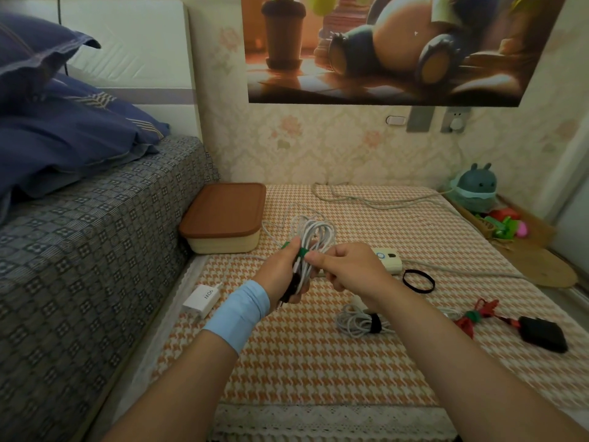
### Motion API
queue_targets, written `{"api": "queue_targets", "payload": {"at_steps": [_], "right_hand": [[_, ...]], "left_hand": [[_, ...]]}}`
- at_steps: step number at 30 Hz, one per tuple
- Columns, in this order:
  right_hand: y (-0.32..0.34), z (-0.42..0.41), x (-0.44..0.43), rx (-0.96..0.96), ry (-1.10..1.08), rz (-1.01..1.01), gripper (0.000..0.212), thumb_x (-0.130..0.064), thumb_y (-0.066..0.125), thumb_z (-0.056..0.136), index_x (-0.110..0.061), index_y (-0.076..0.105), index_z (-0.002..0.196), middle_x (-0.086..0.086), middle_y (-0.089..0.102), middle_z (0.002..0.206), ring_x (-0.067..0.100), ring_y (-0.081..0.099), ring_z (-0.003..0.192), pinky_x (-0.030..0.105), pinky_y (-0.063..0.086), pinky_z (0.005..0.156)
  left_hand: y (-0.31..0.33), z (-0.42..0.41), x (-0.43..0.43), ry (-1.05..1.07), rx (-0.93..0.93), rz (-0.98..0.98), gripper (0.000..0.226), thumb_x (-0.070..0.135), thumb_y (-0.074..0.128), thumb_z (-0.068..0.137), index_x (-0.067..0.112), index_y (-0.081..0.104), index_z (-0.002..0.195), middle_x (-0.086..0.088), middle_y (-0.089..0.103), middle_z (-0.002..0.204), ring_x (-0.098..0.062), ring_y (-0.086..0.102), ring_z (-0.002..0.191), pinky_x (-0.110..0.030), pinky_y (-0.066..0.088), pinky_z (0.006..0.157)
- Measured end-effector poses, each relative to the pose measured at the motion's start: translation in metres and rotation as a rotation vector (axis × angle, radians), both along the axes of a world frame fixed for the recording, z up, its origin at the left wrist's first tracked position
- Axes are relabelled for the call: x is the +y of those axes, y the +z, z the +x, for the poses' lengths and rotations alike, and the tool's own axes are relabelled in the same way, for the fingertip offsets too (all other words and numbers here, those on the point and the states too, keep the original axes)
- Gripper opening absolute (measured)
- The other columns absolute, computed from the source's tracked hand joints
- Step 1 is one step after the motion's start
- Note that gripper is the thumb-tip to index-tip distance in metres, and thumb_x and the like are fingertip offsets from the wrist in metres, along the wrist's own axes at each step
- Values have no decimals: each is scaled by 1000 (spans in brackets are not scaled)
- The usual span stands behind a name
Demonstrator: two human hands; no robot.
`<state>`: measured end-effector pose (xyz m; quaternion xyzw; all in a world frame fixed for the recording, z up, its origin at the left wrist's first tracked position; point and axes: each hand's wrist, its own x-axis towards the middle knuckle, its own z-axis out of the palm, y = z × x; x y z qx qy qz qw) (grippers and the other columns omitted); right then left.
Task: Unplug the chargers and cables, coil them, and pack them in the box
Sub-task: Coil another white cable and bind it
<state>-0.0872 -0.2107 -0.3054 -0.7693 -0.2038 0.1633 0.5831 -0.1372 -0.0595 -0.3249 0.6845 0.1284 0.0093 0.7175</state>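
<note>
My left hand (283,275) grips a coiled white cable (314,237) above the checked tabletop (318,371). A green strap (302,252) wraps the coil, and my right hand (347,269) pinches that strap. A closed cream box with a brown lid (223,215) stands at the table's far left. A white charger (201,298) lies by the left edge. A grey coiled cable with a black strap (360,323) lies in front of my right wrist. A red cable bundle (471,317) joins a black charger (543,338) at the right.
A white power strip (390,260) lies behind my right hand, its cord running right. A black elastic loop (418,281) lies beside it. A long white cord (376,200) trails along the back. A bed (79,250) borders the left. Toys (478,189) and a wall socket (456,120) are at right.
</note>
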Motion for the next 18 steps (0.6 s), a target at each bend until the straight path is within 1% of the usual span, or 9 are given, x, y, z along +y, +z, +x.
{"api": "queue_targets", "payload": {"at_steps": [2,4,5,6,8,10,12,16,18], "right_hand": [[-4,6,-6,41,113,33,19,-17,73,92,-7,74,76,1,59,59,13,49,54,27,44,56],[-8,13,-12,96,176,18,12,-7,68,95,-6,76,86,0,63,64,13,54,60,29,50,65],[-10,15,-14,119,181,3,11,-6,67,95,-6,77,88,1,65,66,13,57,63,31,53,70],[-12,17,-16,138,176,-9,10,-7,68,94,-6,77,89,1,68,69,14,60,66,32,55,75],[-16,21,-18,127,171,-63,9,-11,72,92,-7,79,88,3,74,76,15,65,73,33,55,80],[-19,24,-17,71,158,-159,5,-18,76,90,-16,79,86,-3,76,81,8,66,76,27,52,78],[-21,26,-17,15,164,-214,9,-18,77,89,-26,77,85,-15,75,81,-2,65,77,21,48,77],[-23,34,-20,-102,233,-304,10,-21,78,88,-25,81,97,-11,78,93,2,71,91,27,55,90],[-20,35,-24,-180,253,-384,4,-25,78,88,-23,82,90,-6,78,84,8,72,82,32,58,84]], "left_hand": [[1,1,3,60,18,98,68,60,29,99,2,62,85,-13,55,65,-25,49,46,-25,36,47],[1,2,5,108,19,295,67,63,30,96,6,63,110,-13,61,90,-33,63,77,-32,44,67],[0,1,6,119,-4,386,61,61,31,97,11,59,120,-10,61,103,-31,61,92,-32,43,77],[0,-1,5,112,-41,454,53,56,31,100,16,56,123,-6,61,109,-23,59,96,-30,40,80],[2,-3,4,63,-114,510,34,46,32,103,21,54,110,3,60,98,-8,55,84,-26,40,74],[6,-6,4,-6,-189,524,26,37,37,104,21,51,90,2,55,78,-6,52,65,-21,44,61],[6,-7,6,-74,-254,575,26,31,40,104,18,46,82,0,50,69,-7,47,55,-22,43,55],[-1,-6,11,-170,-241,688,27,34,43,103,20,48,81,-7,48,69,-18,47,58,-35,43,58],[-3,-6,10,-195,-219,688,24,33,46,102,22,53,82,-4,52,70,-18,49,59,-36,45,58]]}}
